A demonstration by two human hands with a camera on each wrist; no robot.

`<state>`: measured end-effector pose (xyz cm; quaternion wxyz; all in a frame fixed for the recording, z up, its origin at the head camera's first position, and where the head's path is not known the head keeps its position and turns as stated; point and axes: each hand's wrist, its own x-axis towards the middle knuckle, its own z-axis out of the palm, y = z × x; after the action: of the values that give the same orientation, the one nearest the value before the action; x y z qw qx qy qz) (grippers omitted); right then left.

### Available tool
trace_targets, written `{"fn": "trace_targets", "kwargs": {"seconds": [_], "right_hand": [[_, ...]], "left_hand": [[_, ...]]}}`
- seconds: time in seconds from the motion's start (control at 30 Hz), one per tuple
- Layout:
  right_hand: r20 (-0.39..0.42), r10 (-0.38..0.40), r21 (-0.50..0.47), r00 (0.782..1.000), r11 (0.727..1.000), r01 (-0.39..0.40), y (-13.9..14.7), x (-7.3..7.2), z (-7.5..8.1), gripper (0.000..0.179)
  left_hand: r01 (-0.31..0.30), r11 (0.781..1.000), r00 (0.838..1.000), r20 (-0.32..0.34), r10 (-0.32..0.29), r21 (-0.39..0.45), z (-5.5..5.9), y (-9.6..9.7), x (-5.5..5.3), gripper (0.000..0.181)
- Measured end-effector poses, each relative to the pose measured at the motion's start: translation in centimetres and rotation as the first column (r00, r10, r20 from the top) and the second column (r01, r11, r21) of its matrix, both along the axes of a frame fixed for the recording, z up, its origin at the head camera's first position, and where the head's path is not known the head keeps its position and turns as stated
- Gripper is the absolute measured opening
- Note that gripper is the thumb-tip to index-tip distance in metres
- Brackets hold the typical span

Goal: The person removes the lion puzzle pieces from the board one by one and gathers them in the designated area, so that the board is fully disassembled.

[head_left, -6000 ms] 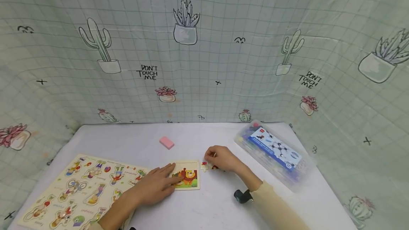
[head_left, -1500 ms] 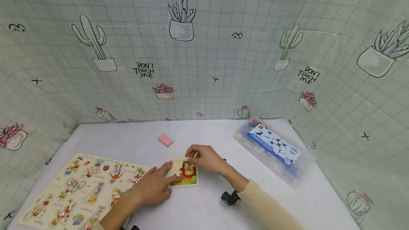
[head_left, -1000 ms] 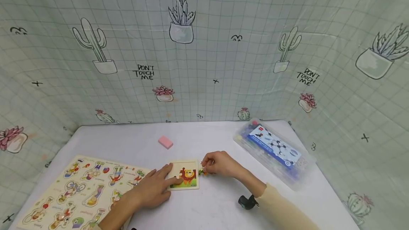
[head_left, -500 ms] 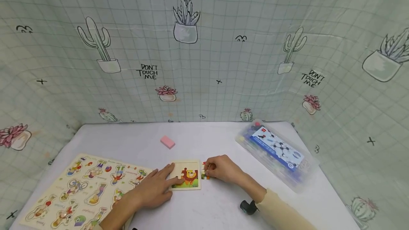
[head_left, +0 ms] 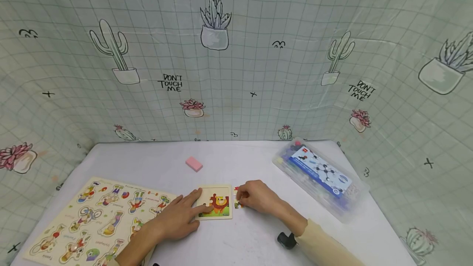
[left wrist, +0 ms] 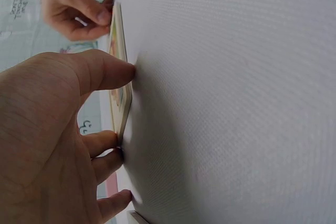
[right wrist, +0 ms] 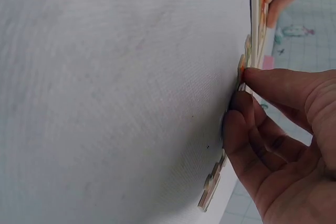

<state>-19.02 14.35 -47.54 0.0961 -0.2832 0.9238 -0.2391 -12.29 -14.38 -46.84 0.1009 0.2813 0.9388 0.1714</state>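
A small wooden jigsaw tray point(head_left: 212, 191) with a lion picture partly filled in lies at the middle front. My left hand point(head_left: 175, 221) rests across its left side, fingers extended, index finger on the picture; the left wrist view shows the thumb point(left wrist: 107, 70) by the tray's near edge. Just right of the tray, my right hand point(head_left: 258, 196) pinches a colourful jigsaw piece point(head_left: 237, 205) between thumb and fingers, low over the table. Other loose pieces point(right wrist: 210, 186) lie flat under and beyond that hand in the right wrist view, mostly hidden from the head view.
On the left lies a large wooden board of sports figures point(head_left: 60, 212), partly under the left forearm. A pink block point(head_left: 194, 163) sits behind the tray. A clear plastic case with a molecule label point(head_left: 319, 171) stands at the right. Patterned cloth point(head_left: 244, 65) hangs behind the table.
My right hand held a piece over the tray's upper right part, then drew back rightward with it to the table beside the tray. The left hand stays on the tray.
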Motion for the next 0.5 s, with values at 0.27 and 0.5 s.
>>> {"fn": "trace_targets", "kwargs": {"seconds": [0.27,0.5], "right_hand": [[-0.012,0.001,0.006,1.0,1.0,-0.001,0.18,0.28,0.16,0.006],[0.017,0.02,0.014,1.0,1.0,-0.02,0.38,0.4,0.35,0.016]], "left_hand": [[0.007,1.0,1.0,-0.006,-0.007,0.009,-0.02,-0.04,0.0,0.044],[0.01,1.0,1.0,-0.016,-0.011,-0.001,-0.11,-0.05,-0.02,0.044]]}}
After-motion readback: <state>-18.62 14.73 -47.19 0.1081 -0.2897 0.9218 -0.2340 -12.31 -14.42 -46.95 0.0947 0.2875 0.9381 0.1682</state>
